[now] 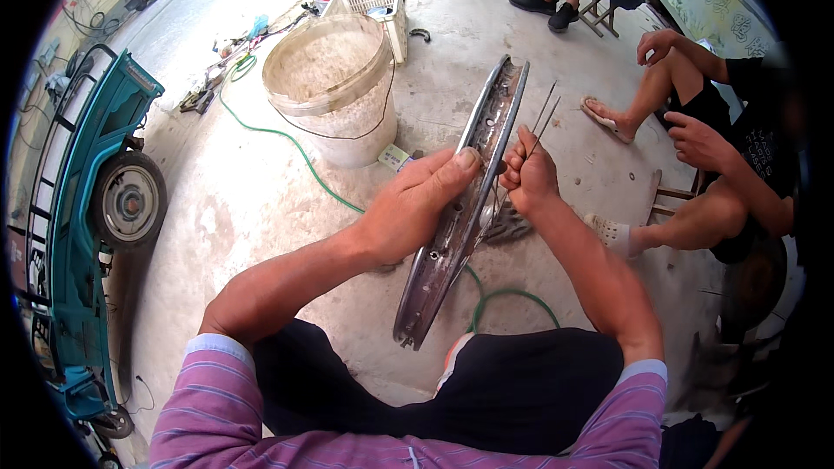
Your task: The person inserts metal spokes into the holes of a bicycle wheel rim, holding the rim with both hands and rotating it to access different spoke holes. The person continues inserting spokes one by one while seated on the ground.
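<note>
Item: bare grey metal wheel rim (460,208), upright over the concrete floor (261,200), between the knees. Left hand (417,204) clamps its edge. Right hand (528,175) pinches thin steel spokes (543,117). Progress: early by my judgement; rim appears mostly unlaced, no hub visible.

purple striped sleeves (213,399) rolled up, dark trousers (512,391).
</note>
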Demonstrator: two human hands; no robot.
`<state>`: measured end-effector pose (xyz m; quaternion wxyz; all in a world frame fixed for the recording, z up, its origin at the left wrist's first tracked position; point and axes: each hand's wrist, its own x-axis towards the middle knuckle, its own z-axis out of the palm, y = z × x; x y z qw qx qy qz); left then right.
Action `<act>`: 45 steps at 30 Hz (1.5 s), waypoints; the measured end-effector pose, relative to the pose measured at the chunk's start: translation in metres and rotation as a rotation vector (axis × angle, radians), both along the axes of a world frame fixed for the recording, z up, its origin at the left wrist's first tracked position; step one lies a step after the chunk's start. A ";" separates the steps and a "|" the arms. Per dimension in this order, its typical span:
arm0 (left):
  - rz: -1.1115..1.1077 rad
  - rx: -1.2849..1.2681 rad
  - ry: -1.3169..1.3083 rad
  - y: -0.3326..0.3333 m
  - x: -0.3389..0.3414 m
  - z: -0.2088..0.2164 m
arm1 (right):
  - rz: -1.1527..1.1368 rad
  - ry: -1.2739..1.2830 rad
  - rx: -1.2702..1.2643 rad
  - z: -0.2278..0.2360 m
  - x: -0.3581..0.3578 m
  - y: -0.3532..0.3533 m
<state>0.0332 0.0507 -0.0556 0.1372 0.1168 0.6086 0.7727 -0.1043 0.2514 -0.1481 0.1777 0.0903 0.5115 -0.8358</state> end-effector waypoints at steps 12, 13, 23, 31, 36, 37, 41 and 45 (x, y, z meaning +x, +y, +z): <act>-0.203 -0.169 0.039 0.010 0.014 -0.025 | 0.022 0.305 0.049 -0.034 -0.014 0.011; -0.200 -0.176 0.040 0.009 0.017 -0.024 | 0.021 0.302 0.060 -0.036 -0.012 0.008; -0.234 -0.295 0.111 0.011 0.014 -0.027 | -0.006 0.242 0.090 -0.032 -0.013 0.000; -0.256 -0.341 0.159 0.010 0.020 -0.019 | 0.149 0.136 -0.030 -0.037 -0.028 0.010; -0.290 -0.318 0.157 0.013 0.024 -0.022 | 0.197 0.194 -0.129 -0.037 -0.028 0.007; -0.298 -0.322 0.152 0.012 0.022 -0.023 | 0.172 0.201 -0.082 -0.033 -0.028 0.006; -0.316 -0.347 0.170 0.012 0.021 -0.021 | 0.191 0.229 -0.129 -0.039 -0.028 0.015; -0.352 -0.367 0.137 0.005 0.023 -0.027 | 0.230 0.234 -0.120 -0.035 -0.020 0.015</act>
